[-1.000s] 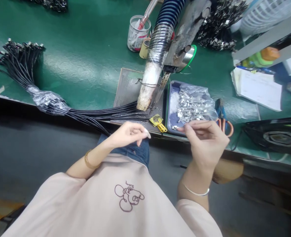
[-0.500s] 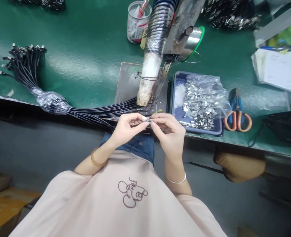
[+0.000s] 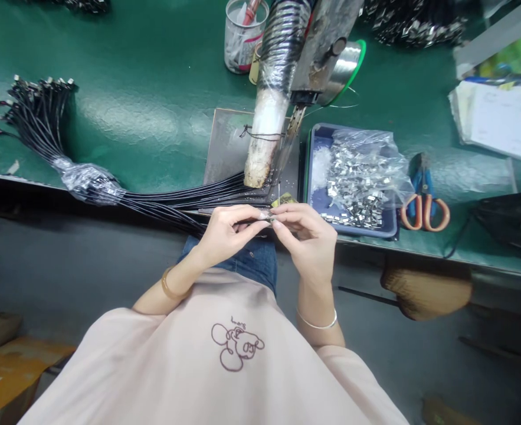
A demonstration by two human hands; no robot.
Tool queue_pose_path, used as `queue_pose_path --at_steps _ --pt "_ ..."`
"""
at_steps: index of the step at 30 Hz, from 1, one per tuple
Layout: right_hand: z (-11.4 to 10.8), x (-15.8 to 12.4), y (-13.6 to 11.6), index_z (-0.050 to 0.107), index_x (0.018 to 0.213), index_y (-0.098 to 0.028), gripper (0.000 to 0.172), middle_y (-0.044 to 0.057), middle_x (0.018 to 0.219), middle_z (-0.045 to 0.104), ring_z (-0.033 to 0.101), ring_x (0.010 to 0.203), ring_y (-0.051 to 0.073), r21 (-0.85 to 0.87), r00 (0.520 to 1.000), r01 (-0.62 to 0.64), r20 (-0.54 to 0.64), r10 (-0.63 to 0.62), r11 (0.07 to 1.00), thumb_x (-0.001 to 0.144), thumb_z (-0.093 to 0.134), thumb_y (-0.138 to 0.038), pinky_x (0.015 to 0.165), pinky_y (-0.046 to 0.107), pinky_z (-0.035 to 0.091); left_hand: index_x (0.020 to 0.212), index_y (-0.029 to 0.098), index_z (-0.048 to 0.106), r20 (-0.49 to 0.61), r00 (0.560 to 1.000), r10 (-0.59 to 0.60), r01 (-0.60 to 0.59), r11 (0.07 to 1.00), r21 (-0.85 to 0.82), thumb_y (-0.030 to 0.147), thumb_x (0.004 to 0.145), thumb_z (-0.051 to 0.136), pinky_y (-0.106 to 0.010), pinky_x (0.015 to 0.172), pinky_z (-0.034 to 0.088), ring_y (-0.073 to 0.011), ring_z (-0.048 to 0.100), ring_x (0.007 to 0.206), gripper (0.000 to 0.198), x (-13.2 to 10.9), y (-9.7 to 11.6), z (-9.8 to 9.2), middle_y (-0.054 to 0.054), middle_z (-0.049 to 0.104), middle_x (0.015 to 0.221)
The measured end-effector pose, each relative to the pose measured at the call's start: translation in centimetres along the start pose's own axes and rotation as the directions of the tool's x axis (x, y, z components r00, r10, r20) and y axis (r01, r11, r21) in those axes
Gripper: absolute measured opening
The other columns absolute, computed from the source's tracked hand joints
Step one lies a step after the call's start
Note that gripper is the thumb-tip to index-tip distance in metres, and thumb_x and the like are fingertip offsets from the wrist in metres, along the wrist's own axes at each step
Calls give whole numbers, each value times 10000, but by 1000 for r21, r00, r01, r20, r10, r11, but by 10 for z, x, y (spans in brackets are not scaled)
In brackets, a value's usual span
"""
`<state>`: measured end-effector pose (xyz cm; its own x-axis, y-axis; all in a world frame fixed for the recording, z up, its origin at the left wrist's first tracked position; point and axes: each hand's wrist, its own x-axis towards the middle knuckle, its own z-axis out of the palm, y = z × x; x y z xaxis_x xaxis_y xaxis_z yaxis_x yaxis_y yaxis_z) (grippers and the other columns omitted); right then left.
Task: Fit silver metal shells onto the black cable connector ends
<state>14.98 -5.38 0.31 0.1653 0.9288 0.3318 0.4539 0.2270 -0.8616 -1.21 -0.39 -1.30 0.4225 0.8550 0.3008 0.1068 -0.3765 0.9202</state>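
Close together at the bench's front edge, my left hand [image 3: 229, 233] and my right hand [image 3: 308, 239] both have their fingertips pinched on one small metallic piece [image 3: 269, 219]. It is too small to name surely, and the fingers cover most of it. A bundle of black cables [image 3: 171, 199] with metal plugs at its far left end runs along the edge to just behind my left hand; some strands pass beneath that hand. Right of my right hand stands a blue tray [image 3: 393, 227] of small metal connector shells [image 3: 366, 209], partly in a clear plastic bag.
A wrapped duct [image 3: 264, 130] and a solder feeder [image 3: 298, 115] with a wire spool [image 3: 342, 71] hang over a grey plate [image 3: 225, 139]. Orange-handled cutters [image 3: 423, 203] lie right of the tray. A clear cup [image 3: 242, 44] and papers [image 3: 499, 121] are farther back.
The view has shifted slightly, so the bench things sit a little higher and to the left. Both hands stay together at the fingertips; my right hand has turned slightly outward.
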Motion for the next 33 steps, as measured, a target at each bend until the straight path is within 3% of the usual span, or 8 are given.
queue_pose_path --at_steps 3,6,8,11,17,21,25,33 --pt "-2 -1 -5 704 802 -238 112 42 938 754 738 903 204 -182 997 80 11 -80 980 871 652 -166 832 385 640 854 158 744 66 982 179 -190 946 261 271 973 581 -270 684 510 -140 629 668 232 -2 -4 -1 -62 738 769" --pt "0 -4 -7 666 760 -227 127 43 963 741 749 886 195 -104 999 49 -10 -50 993 861 650 -152 823 370 645 864 154 727 70 963 260 -268 903 335 253 1005 501 -288 727 515 -156 646 711 284 -5 -3 3 -77 740 785" --pt "4 -6 -7 651 751 -218 122 40 987 727 759 865 184 51 999 -14 -32 15 999 854 659 -154 787 342 652 849 151 705 27 976 214 -214 944 251 238 998 504 -267 700 508 -142 642 688 265 -7 1 6 -73 740 786" --pt "11 -9 -4 663 752 -215 110 39 989 719 762 897 190 143 995 -53 -80 65 988 853 674 -172 817 347 652 738 156 639 38 999 -18 19 1000 -7 274 977 536 -221 579 457 -100 566 563 285 -8 8 7 -26 672 656" --pt "14 -11 0 719 886 -236 83 50 983 742 750 924 209 37 992 -30 -119 35 999 916 643 -250 798 383 653 790 137 666 145 934 -328 357 813 -460 457 808 738 -206 484 389 -74 481 487 328 -1 7 -1 19 557 580" --pt "10 -13 -3 691 921 -257 109 44 962 769 754 915 207 -231 952 162 -219 -213 959 946 596 -210 780 388 646 753 125 688 140 910 -391 407 775 -484 417 732 801 -208 467 291 -55 377 476 313 2 6 -1 41 479 544" --pt "9 -13 -6 675 947 -287 170 9 933 786 757 835 178 -356 909 343 -108 -403 869 888 666 -128 750 344 629 704 134 664 133 917 -375 389 772 -503 347 726 805 -208 469 262 -44 328 472 257 6 7 1 59 441 525" --pt "13 -8 7 655 867 -245 99 32 945 772 750 885 193 -158 969 162 -163 -188 974 923 614 -175 718 342 617 713 145 704 57 928 -367 346 797 -495 373 739 792 -211 550 430 -86 525 565 245 11 2 3 3 637 631"
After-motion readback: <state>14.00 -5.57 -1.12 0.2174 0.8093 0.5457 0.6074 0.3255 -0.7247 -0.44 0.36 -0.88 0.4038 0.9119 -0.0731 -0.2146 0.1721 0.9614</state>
